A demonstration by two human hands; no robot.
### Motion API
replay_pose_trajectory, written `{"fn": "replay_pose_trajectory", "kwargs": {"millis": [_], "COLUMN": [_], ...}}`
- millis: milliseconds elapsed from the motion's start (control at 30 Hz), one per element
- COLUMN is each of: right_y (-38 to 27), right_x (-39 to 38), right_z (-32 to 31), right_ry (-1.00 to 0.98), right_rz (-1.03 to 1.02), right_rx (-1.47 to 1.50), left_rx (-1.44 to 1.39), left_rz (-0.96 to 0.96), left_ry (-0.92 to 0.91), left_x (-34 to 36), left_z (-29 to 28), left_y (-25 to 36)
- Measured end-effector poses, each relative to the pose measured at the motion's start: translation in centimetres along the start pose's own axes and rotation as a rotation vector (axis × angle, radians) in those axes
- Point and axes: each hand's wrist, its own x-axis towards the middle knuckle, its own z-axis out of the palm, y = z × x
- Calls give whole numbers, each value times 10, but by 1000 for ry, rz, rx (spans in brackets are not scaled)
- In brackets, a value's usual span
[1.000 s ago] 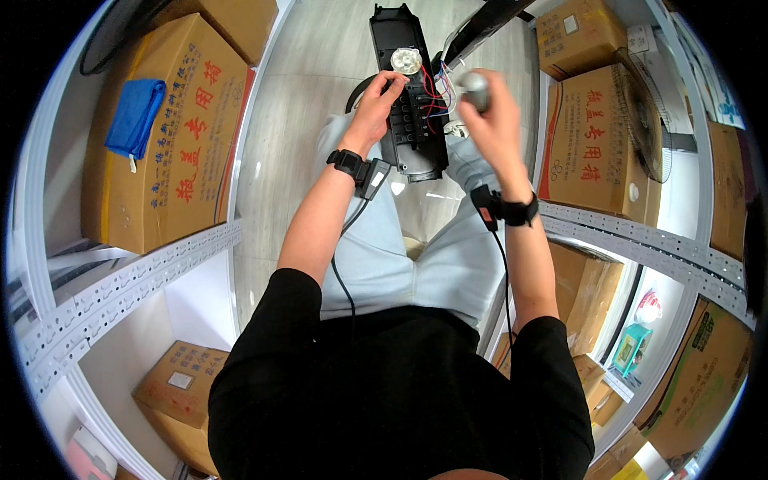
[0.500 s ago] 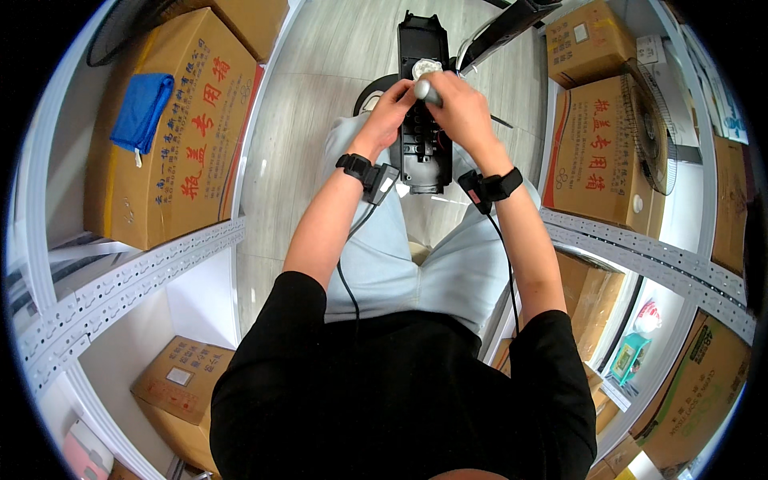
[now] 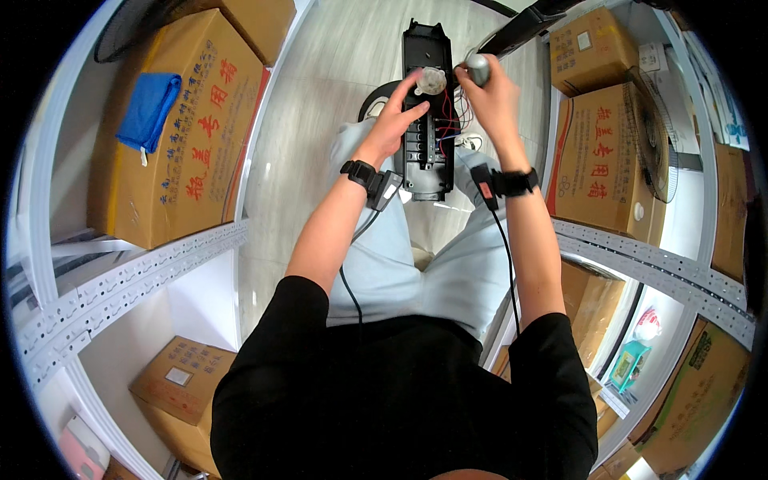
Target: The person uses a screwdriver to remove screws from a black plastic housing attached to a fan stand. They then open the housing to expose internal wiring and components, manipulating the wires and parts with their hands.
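A long black plastic housing (image 3: 414, 56) lies lengthwise over the gap between my knees, with several raised fittings inside its near half. A small round clear dish (image 3: 433, 81) sits on it, its contents too small to make out. My left hand (image 3: 390, 126) is at the housing's left edge, thumb and fingers apart, the index fingertip beside the dish. Off the right edge, my right hand (image 3: 494, 98) is closed around a screwdriver (image 3: 478, 69) with a thick grey handle; its shaft is hidden. Thin red wires (image 3: 450, 112) run along the right side of the housing.
Shelves with cardboard boxes (image 3: 172, 136) flank me on the left and boxes (image 3: 596, 148) on the right. A blue cloth (image 3: 150, 110) hangs on the left box. A fan guard (image 3: 658, 144) stands by the right shelf. Cabled black straps (image 3: 516, 183) circle both wrists.
My right hand has lifted the screwdriver off the housing and moved right. My left hand has come away from the screwdriver and spread its fingers near the dish.
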Motion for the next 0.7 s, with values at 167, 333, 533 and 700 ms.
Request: {"fn": "replay_pose_trajectory", "kwargs": {"millis": [167,333,533,700], "right_y": [-24,-43,-53,-53], "right_x": [-36,-57,-70,-70], "right_z": [-64,-102,-93,-65], "right_ry": [126,214,83,103], "right_rz": [-133,29,139,29], "right_rx": [-194,-14,376,227], "left_rx": [-244,-261,-208,-168], "left_rz": [-131,-279,-210,-249], "left_ry": [112,161,236,237], "left_x": [3,6,7,5], "left_z": [-6,-5,-1,4], "left_y": [-12,-9,-4,0]}}
